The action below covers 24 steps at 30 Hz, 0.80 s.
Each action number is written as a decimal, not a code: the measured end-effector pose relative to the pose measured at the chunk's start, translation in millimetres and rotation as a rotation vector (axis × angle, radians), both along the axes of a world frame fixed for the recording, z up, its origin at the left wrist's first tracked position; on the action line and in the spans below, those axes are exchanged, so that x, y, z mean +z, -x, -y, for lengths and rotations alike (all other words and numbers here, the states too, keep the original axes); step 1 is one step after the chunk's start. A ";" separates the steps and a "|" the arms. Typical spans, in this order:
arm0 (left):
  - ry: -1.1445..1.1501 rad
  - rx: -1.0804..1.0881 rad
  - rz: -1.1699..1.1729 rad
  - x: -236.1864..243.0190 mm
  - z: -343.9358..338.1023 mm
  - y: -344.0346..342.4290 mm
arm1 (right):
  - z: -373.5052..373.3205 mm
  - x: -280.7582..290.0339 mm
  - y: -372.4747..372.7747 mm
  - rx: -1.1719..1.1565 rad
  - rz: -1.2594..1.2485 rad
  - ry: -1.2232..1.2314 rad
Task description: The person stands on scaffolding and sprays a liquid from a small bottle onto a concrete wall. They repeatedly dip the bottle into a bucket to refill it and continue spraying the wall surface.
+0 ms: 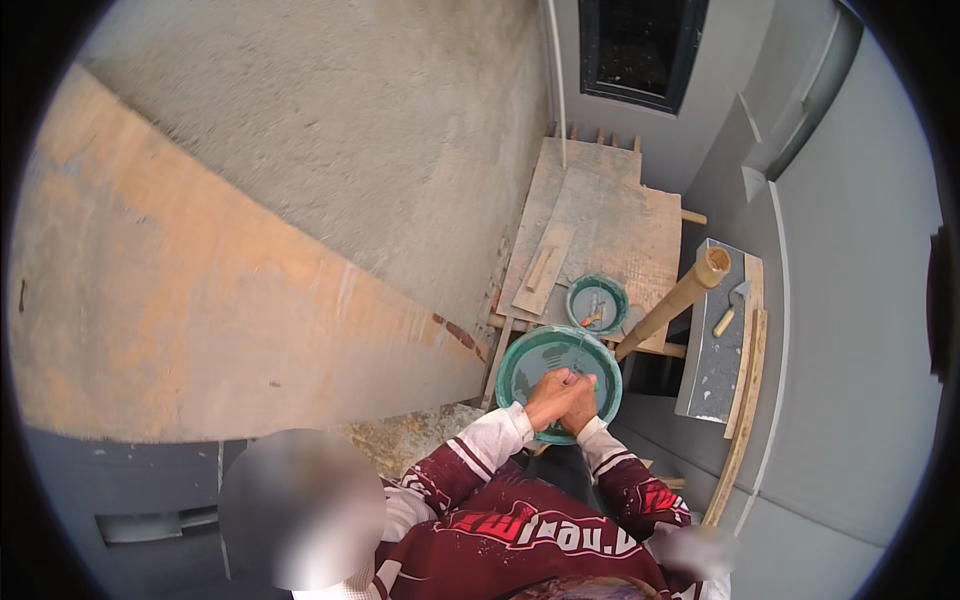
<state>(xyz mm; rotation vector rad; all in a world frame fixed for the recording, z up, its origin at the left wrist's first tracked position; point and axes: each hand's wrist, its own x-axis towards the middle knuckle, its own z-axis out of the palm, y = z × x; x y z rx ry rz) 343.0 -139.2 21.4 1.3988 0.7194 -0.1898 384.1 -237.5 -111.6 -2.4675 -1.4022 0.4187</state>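
Over a large green basin point(507, 365) of greyish liquid, my two hands are pressed together. My left hand point(546, 398) is closed against my right hand point(581, 403), whose fingers also curl inward. Whatever lies between them, if anything, is hidden. Just beyond the basin stands a smaller green tub point(572, 301) with grey liquid and a small orange-and-red item inside. A wooden float point(541, 272) with a bar handle rests on the boards left of this tub.
Wooden platform boards point(640, 235) stretch ahead. A bamboo pole point(675, 305) rises right of the basin. Farther right, a trowel point(729, 310) lies on a grey ledge point(708, 365) beside wooden strips point(747, 375). A rough plastered wall point(350, 120) and a slanted orange-stained surface point(200, 290) fill the left.
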 end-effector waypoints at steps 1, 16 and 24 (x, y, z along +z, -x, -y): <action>-0.018 0.006 0.006 3.7 0.5 5.1 | 0.7 4.3 3.8 0.029 -0.018 0.018; -0.065 0.358 -0.009 36.8 5.6 123.5 | -5.8 7.4 83.7 0.413 -0.118 0.081; -0.116 0.422 -0.092 37.7 -4.9 184.8 | -21.0 -1.9 107.8 0.565 -0.195 0.098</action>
